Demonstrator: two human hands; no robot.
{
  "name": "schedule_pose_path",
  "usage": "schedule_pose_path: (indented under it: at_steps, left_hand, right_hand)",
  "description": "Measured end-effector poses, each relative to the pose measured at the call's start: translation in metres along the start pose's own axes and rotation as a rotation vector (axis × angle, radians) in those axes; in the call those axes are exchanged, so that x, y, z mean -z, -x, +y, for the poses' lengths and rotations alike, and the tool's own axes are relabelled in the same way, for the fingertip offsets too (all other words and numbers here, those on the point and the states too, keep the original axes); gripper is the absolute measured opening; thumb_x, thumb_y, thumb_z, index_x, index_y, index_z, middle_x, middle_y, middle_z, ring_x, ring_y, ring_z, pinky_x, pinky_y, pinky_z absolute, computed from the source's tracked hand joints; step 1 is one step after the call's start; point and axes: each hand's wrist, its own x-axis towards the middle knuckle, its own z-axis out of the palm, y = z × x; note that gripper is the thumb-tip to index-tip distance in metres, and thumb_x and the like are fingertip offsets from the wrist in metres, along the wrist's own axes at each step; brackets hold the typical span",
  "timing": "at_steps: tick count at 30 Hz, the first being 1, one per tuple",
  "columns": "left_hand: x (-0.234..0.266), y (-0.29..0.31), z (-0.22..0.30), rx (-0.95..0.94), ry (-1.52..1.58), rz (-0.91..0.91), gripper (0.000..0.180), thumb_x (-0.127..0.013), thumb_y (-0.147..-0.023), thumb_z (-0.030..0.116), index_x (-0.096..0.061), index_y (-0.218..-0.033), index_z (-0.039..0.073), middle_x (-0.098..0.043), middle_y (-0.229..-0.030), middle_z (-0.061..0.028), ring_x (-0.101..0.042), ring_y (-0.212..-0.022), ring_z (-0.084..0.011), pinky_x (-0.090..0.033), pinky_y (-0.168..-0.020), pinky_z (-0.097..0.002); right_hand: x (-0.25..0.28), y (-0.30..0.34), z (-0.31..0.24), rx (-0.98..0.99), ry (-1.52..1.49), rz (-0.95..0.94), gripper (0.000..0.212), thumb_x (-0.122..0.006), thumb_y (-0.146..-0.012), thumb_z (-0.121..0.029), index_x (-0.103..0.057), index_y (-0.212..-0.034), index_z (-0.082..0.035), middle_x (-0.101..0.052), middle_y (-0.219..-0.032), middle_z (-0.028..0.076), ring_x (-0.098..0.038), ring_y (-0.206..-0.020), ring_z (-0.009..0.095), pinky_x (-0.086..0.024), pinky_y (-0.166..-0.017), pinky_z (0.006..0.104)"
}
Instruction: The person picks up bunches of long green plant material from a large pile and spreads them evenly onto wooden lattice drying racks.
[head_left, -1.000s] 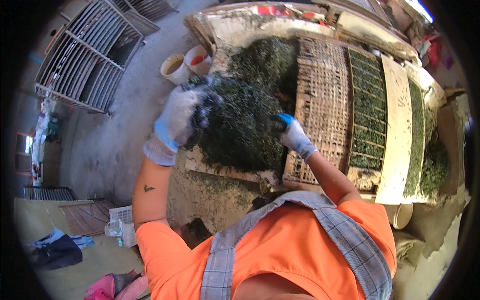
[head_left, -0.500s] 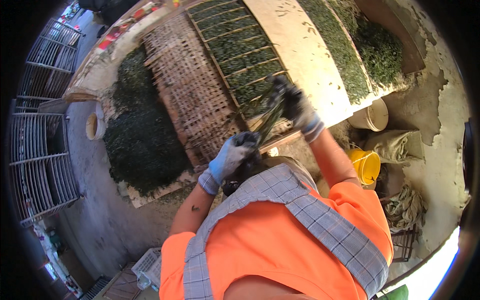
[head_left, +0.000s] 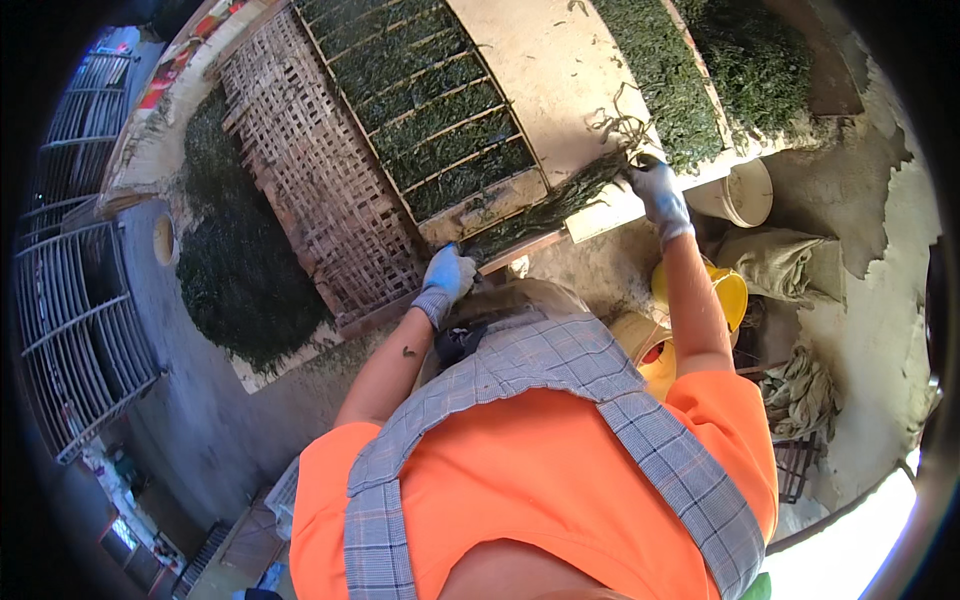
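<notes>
A bundle of long, dark green seaweed-like strands [head_left: 548, 212] stretches between my two hands along the near edge of the work table. My left hand [head_left: 452, 272], in a grey-and-blue glove, is closed at its left end, beside the corner of a slatted frame [head_left: 372, 130]. At the other end, my gloved right hand [head_left: 660, 196] grips the strands, with loose tips fanning out beyond it onto the pale board [head_left: 548, 55]. Dark green pieces fill the frame's sections. A woven bamboo mat [head_left: 325, 170] lies to the left of the frame.
A large dark green heap [head_left: 240, 270] lies left of the mat; another heap [head_left: 750, 80] sits at the far right. Below the table's right side stand a pale bucket [head_left: 748, 195], a yellow bucket [head_left: 728, 298] and sacks [head_left: 775, 262]. Metal racks [head_left: 85, 330] line the left.
My hands have moved apart, the right one swinging right and down toward the table's edge. The bundle, earlier held up between them, now lies stretched along that edge. The view has shifted slightly.
</notes>
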Motion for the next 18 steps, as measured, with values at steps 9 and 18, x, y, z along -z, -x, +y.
schedule_pose_path:
  at_steps: [9, 18]
  left_hand:
    - [0.059, 0.052, 0.001, 0.408, 0.902, 0.251, 0.041, -0.062, -0.089, 0.038, -0.066, -0.11, 0.003, -0.07, -0.102, -0.0112, -0.066, -0.093, -0.0289, -0.048, -0.084, -0.0414]
    - [0.006, 0.128, -0.032, 0.509, 0.432, 0.721, 0.045, -0.062, -0.078, 0.021, -0.06, -0.122, 0.011, -0.064, -0.111, -0.0139, -0.061, -0.1, -0.0326, -0.05, -0.087, -0.041]
  right_hand:
    - [-0.144, 0.049, -0.008, 0.237, 0.012, -0.558, 0.027, -0.056, -0.08, 0.002, -0.066, -0.105, 0.0, -0.068, -0.081, 0.003, -0.058, -0.069, 0.012, -0.05, -0.064, 0.0294]
    - [-0.18, 0.037, 0.017, 0.523, 0.285, -0.487, 0.025, -0.057, -0.082, -0.016, -0.068, -0.102, -0.006, -0.068, -0.09, 0.023, -0.067, -0.085, 0.035, -0.052, -0.073, 0.0386]
